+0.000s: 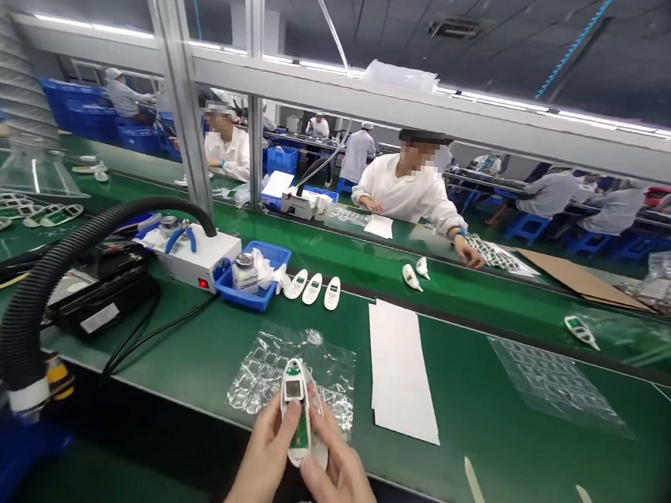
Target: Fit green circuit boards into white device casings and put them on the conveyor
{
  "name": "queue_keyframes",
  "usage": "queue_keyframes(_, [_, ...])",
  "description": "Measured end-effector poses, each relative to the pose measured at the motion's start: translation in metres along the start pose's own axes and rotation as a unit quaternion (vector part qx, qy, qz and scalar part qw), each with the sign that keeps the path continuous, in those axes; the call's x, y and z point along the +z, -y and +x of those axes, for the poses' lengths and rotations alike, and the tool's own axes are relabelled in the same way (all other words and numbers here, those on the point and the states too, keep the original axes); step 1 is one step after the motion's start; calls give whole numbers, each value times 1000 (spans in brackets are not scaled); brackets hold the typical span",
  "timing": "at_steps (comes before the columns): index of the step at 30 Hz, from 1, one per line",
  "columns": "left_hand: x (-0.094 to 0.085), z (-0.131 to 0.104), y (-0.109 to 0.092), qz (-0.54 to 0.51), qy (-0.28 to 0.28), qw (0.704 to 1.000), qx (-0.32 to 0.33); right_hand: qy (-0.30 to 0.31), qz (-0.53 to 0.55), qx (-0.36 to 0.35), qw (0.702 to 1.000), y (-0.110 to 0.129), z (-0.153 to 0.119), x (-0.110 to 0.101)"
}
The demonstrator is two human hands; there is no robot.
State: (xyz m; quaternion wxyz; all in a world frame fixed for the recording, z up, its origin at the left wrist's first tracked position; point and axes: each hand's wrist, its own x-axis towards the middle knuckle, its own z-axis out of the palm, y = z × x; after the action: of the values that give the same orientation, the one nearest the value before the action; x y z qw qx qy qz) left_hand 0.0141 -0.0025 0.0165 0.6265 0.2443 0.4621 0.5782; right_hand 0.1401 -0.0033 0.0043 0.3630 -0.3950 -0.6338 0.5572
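A white oval handheld device housing (293, 391), with a green circuit board and a small grey screen showing inside it, is held in front of me at the bench edge. My left hand (265, 444) is closed around its left side, the thumb lying on the board. From the right, my right hand (339, 467) grips its lower end and side. Another pale piece shows behind the housing on the right, mostly covered by my fingers. Under and beyond my hands lies a clear plastic blister sheet (259, 359). Several white oval devices (311, 289) stand in a row farther back.
Left of me are a blue tray (260, 299) with a metal-capped bottle, a white box (201, 258) and a black flexible hose (49, 271). White paper sheets (404, 373) lie to the right. Across the green conveyor (363, 266), a co-worker (407, 183) reaches toward parts.
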Motion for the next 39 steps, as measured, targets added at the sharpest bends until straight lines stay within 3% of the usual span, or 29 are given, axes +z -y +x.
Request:
queue_keyframes(5, [-7, -22, -1, -66, 0, 997, -46, -59, -153, -42, 986, -24, -25, 26])
queue_keyframes(11, [-19, -30, 5, 11, -3, 999, -50, -127, -165, -49, 977, 11, -12, 0])
queue_keyframes(15, [-25, -31, 14, 95, 22, 995, -19, -63, -177, -96, 978, 31, 10, -6])
queue_keyframes(20, [-31, -29, 19, 185, 41, 982, 4, -66, -217, -136, 965, 28, 21, 2])
queue_keyframes(24, [-37, -25, 17, 196, 29, 980, 16, -48, -310, -252, 916, 24, 10, 16])
queue_keyframes(27, [-41, -22, 12, 134, -10, 991, 8, 14, -308, -320, 896, 27, 12, 19])
queue_keyframes(29, [-43, -21, 6, 95, -44, 994, -23, -2, -278, -259, 925, 28, 34, 7])
queue_keyframes(31, [-43, -23, -1, 38, -58, 996, -57, -78, -266, -131, 952, 24, 73, -15])
queue_keyframes(32, [-44, -25, -4, 5, -55, 996, -66, -93, -270, -107, 952, 20, 96, -28])
queue_keyframes(36, [-45, -29, -12, -75, -49, 992, -94, -98, -292, -68, 949, 0, 166, -64])
queue_keyframes(39, [-47, -27, -12, -82, -66, 991, -82, -86, -299, -70, 948, -1, 165, -58])
